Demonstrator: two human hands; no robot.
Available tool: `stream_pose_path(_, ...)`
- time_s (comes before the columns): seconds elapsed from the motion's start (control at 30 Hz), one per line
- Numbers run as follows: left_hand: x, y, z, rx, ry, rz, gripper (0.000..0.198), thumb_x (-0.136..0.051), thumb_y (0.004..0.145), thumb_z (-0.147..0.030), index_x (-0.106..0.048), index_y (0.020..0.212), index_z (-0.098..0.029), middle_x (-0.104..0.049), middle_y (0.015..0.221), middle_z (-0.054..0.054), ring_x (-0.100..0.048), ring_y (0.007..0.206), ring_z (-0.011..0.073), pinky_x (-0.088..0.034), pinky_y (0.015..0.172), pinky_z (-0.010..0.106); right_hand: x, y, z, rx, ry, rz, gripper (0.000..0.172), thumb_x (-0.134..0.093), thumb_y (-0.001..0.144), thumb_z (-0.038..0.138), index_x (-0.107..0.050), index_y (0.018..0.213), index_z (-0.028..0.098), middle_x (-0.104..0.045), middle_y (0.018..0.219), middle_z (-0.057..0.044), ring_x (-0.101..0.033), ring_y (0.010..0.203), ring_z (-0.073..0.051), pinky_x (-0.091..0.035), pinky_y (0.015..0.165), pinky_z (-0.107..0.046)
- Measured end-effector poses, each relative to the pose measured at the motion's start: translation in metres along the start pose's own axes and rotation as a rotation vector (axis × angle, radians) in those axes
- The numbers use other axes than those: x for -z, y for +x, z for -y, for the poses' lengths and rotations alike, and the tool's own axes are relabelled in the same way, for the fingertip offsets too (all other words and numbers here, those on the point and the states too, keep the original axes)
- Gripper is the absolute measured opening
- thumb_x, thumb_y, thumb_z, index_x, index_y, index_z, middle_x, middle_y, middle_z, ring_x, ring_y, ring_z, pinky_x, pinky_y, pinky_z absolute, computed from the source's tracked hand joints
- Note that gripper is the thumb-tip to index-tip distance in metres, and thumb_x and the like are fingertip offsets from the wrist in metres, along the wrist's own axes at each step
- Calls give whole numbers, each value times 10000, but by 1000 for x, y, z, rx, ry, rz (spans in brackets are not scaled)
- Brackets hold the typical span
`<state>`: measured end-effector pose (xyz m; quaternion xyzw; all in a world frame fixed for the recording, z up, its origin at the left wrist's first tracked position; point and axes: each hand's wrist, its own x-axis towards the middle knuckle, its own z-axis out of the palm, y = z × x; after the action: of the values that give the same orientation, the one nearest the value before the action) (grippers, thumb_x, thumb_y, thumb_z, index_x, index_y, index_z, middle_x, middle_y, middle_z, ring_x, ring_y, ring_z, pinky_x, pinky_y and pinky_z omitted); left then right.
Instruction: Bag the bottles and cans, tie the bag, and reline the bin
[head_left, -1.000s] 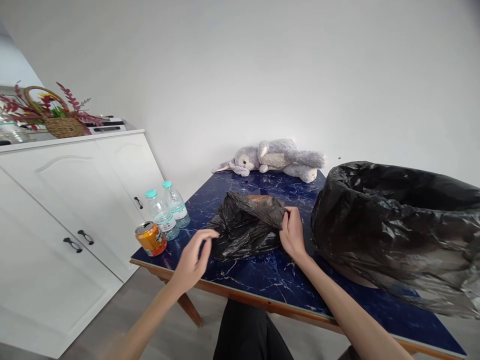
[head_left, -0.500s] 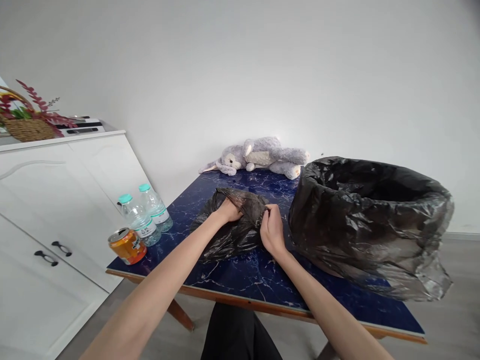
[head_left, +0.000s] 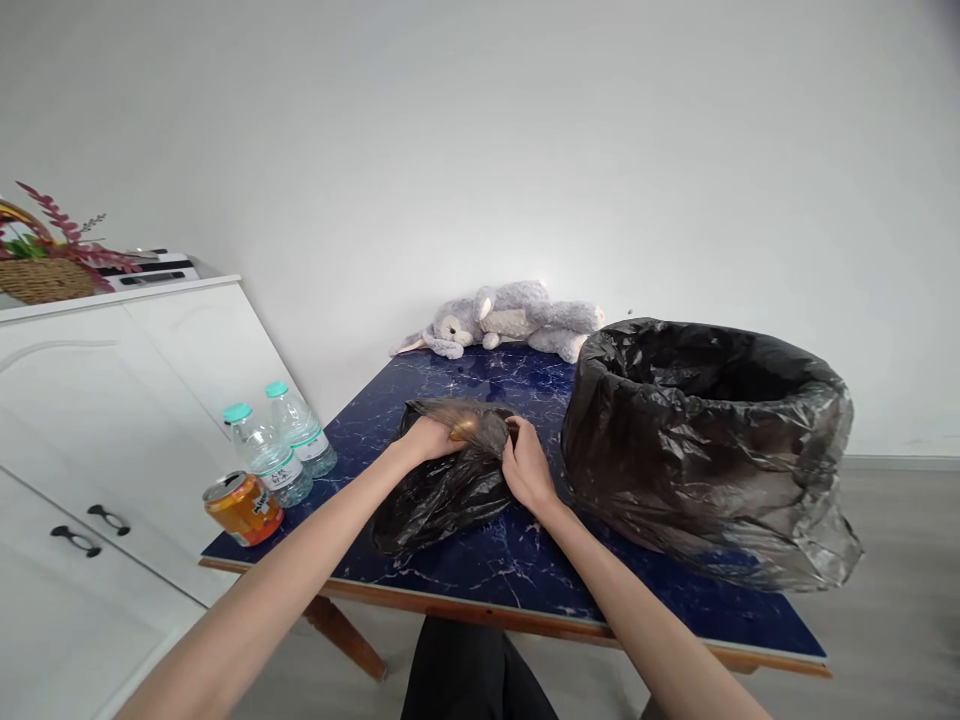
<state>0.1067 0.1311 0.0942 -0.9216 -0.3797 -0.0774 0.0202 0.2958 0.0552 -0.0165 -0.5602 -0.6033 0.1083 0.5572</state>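
Observation:
On the blue table lies a black plastic bag (head_left: pixel 442 510), crumpled, its mouth facing up. My left hand (head_left: pixel 427 438) is partly inside that mouth, fingers closed around a shiny golden-orange item (head_left: pixel 465 428) that is mostly covered by the bag and blurred, so its kind is unclear. My right hand (head_left: pixel 529 465) pinches the bag's right edge and holds it up. Just right of this hand, a large bin lined with a black bag (head_left: pixel 697 460) stands on the table, its liner folded over the rim.
At the table's left corner stand an orange drink can (head_left: pixel 244 508) and two clear bottles with teal caps (head_left: pixel 270 455). A grey plush rabbit (head_left: pixel 502 318) lies at the back against the wall. A white cabinet (head_left: pixel 97 420) with a flower basket (head_left: pixel 49 278) is on the left.
The golden-orange item now shows at my left fingers inside the bag; it was not visible before. Both hands are still at the bag. The camera view has shifted slightly.

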Motion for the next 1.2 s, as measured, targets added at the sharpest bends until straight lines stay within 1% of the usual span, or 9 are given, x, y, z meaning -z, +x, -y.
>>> stream_pose_path(0.13, 34, -36, -17, 62, 62, -9, 489, -697, 869, -467, -667, 1278, -202, -755, 1237, 147, -744, 1054, 361, -572, 891, 400, -7, -6, -13, -5, -106, 73, 528, -595, 815, 122, -579, 1342, 134, -665, 1311, -200, -647, 1222, -324, -499, 1064, -460)
stream_pose_path(0.2, 59, -60, -27, 65, 74, -6, 572, -708, 865, -544, -631, 1323, -211, -758, 1213, 136, -752, 1025, 356, -564, 844, 384, -9, -8, -16, 7, -148, 92, 596, -623, 743, 78, -590, 1336, 124, -666, 1327, -200, -633, 1256, -332, -470, 1108, -468)
stream_pose_path(0.3, 105, -96, -32, 69, 90, 11, 650, -696, 865, -619, -570, 1403, -277, -756, 1215, 70, -749, 1028, 311, -533, 817, 335, -9, -8, -18, 18, -198, 103, 650, -624, 707, 54, -581, 1351, 125, -662, 1347, -197, -618, 1286, -333, -452, 1134, -472)
stream_pose_path(0.4, 147, -123, -17, 127, 193, -31, 620, -657, 899, -598, -546, 1426, -290, -736, 1214, 63, -724, 998, 291, -502, 790, 328, -9, -8, -20, 25, -231, 111, 653, -623, 710, 61, -576, 1358, 125, -663, 1345, -201, -624, 1280, -339, -464, 1119, -478)
stream_pose_path(0.5, 169, -139, 14, 106, 374, -62, 526, -647, 916, -487, -582, 1389, -267, -688, 1280, 106, -662, 1096, 325, -477, 890, 383, -8, -8, -21, 28, -254, 121, 653, -631, 721, 79, -569, 1369, 137, -661, 1348, -200, -631, 1270, -352, -487, 1090, -484)
stream_pose_path(0.6, 163, -143, 48, 28, 513, 45, 478, -743, 831, -347, -651, 1287, -236, -688, 1254, 137, -588, 1193, 367, -409, 1031, 455, -7, -9, -20, 36, -270, 127, 646, -625, 733, 80, -563, 1374, 136, -663, 1343, -203, -636, 1265, -356, -498, 1075, -483)
stream_pose_path(0.77, 125, -135, 84, -8, 527, 230, 497, -845, 656, -143, -721, 1131, -220, -725, 1144, 151, -545, 1212, 373, -338, 1104, 482, -5, -10, -17, 45, -289, 132, 596, -606, 764, 80, -558, 1357, 114, -663, 1332, -212, -639, 1257, -355, -495, 1079, -483)
stream_pose_path(0.97, 90, -124, 104, 22, 486, 301, 444, -830, 560, -81, -752, 979, -206, -742, 1098, 154, -545, 1175, 356, -334, 1100, 474, -3, -10, -18, 46, -298, 150, 626, -608, 728, 67, -550, 1350, 112, -661, 1320, -208, -635, 1246, -362, -498, 1064, -481)
stream_pose_path(1.2, 76, -125, 111, 80, 433, 293, 392, -833, 539, -107, -724, 901, -213, -751, 1032, 124, -569, 1206, 357, -286, 1161, 539, -4, -11, -19, 43, -282, 137, 639, -617, 717, 71, -555, 1348, 145, -656, 1316, -191, -635, 1241, -347, -500, 1050, -466)
